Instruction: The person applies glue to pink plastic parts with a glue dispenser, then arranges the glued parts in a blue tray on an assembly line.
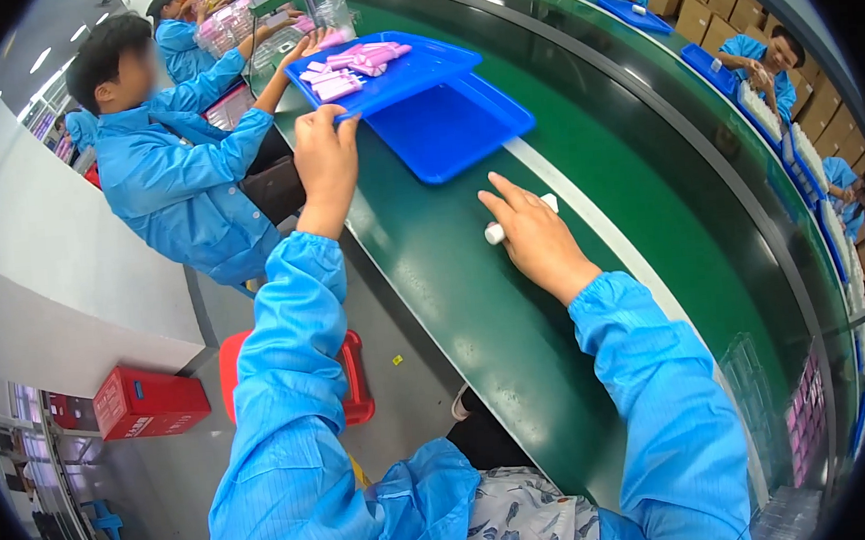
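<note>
My left hand (327,167) grips the near corner of an upper blue tray (428,68), fingers closed on its rim. Pink-and-white tube-like pieces (353,67) lie heaped in it. The tray is raised and tilted, partly over a second blue tray (448,133) resting on the green work surface (433,270). To the right, my right hand (535,235) has a small white cylinder (494,234) across its palm, both ends sticking out. Its fore fingers stretch forward; the fingers round the cylinder are mostly hidden.
On the left, a co-worker (175,178) in blue reaches to the upper tray's far side. A pale strip (600,223) runs along the green surface. Clear plastic packs (752,388) stand at the right. A red box (151,402) and red stool (355,376) are on the floor.
</note>
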Tool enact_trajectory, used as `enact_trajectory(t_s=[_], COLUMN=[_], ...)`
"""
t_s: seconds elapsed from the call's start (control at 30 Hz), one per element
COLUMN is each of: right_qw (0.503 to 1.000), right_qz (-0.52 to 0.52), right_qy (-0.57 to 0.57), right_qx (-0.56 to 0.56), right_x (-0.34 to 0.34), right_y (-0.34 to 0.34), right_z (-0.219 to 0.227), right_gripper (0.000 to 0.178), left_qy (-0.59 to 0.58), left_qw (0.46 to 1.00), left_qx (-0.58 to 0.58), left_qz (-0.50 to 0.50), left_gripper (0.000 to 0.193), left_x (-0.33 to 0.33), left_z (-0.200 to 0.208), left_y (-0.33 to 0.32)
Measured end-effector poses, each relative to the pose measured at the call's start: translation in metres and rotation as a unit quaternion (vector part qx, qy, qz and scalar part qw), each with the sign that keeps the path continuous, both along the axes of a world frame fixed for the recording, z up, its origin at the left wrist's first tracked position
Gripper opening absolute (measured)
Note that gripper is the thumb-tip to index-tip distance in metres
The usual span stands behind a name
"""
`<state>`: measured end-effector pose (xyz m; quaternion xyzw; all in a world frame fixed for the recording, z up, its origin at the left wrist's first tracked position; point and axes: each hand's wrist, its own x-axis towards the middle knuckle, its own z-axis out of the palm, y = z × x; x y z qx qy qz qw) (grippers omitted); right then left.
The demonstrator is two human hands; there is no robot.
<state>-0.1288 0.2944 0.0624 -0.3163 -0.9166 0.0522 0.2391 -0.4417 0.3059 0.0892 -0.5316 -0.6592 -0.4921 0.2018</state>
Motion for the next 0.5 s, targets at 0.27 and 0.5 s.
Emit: enact_trajectory(t_s=[0.27, 0.5], right_qw=[0.999, 0.996], right_qz=[0.026, -0.072], right_qy=[-0.022, -0.014], right_qx=[-0.010, -0.057], right_x=[0.115, 0.214], right_y=[-0.163, -0.282], right_z=[0.056, 0.078], right_gripper=[0.028, 0.034], left_qy=[-0.035, -0.048], left_qw=[0.999, 0.996], left_qx=[0.011, -0.023], left_qz=[0.003, -0.077], left_gripper=[0.019, 0.017], left_x=[0.048, 0.168], left_z=[-0.031, -0.042], left_y=[-0.049, -0.163])
